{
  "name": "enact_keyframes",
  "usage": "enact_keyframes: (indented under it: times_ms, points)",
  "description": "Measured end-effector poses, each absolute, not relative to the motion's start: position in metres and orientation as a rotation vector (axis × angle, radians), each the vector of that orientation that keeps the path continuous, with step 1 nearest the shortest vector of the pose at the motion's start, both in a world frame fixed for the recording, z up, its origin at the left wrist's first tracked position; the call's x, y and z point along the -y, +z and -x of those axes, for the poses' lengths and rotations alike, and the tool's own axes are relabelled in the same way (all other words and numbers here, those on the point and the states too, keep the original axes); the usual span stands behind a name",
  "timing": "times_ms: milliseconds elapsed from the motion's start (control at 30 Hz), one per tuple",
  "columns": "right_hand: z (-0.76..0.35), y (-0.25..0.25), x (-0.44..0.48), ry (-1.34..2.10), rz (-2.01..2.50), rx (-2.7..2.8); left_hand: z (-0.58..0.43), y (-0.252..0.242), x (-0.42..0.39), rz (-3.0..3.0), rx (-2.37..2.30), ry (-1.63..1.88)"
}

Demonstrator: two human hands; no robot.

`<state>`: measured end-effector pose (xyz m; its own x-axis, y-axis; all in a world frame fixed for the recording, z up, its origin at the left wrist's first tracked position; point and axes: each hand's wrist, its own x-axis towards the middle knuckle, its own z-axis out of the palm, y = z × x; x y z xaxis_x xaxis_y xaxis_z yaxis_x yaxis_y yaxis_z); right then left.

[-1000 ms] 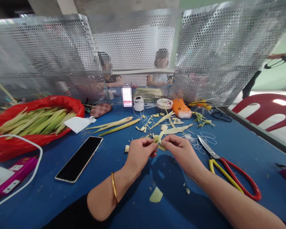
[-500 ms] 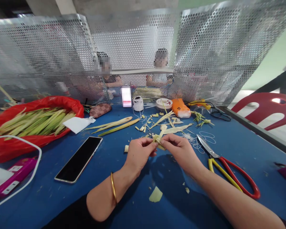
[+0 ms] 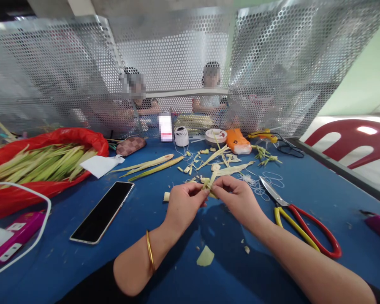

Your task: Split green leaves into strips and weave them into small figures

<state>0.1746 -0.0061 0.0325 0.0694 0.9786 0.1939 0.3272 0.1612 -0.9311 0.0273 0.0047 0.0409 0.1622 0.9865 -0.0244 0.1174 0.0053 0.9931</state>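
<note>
Between my two hands is a small folded piece of pale green corn husk (image 3: 207, 184), held just above the blue table. My left hand (image 3: 184, 203) pinches its left side between thumb and fingers. My right hand (image 3: 236, 195) pinches the other side, with a strip standing up beside the fingertips. The fingers cover part of the piece. Behind them lie husk strips (image 3: 234, 169) and cut scraps. White thread (image 3: 256, 185) is tangled right of my right hand. Scissors (image 3: 283, 203) with one red and one yellow handle lie beside my right forearm.
A red bag (image 3: 55, 185) of husks and a black-screened phone (image 3: 103, 213) lie left. A power strip (image 3: 17, 236) with a white cable is near the left edge. At the back stand a thread spool (image 3: 181, 137), tape roll (image 3: 215, 137) and orange packet (image 3: 238, 141), before a perforated metal screen (image 3: 174, 50).
The view has shifted slightly, so the table items appear a little further left. Both hands keep their pinch on the husk piece, with only slight finger movement.
</note>
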Motion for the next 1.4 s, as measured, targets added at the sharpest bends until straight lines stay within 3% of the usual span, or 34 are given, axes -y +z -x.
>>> enact_keyframes:
  times_ms: [200,433,1400]
  points:
    - [-0.1735,0.0311,0.0061,0.874,1.374,1.383,-0.0275,0.0391,-0.0050,-1.375,-1.199,0.995]
    - [-0.1767,0.0364,0.0070,0.603,1.293,1.637,-0.0234,0.0388,-0.0068,-1.570,-1.212,0.990]
    - [-0.1704,0.0321,0.0087,0.732,1.194,1.404,-0.0254,0.0352,-0.0041,-1.585,-1.287,1.040]
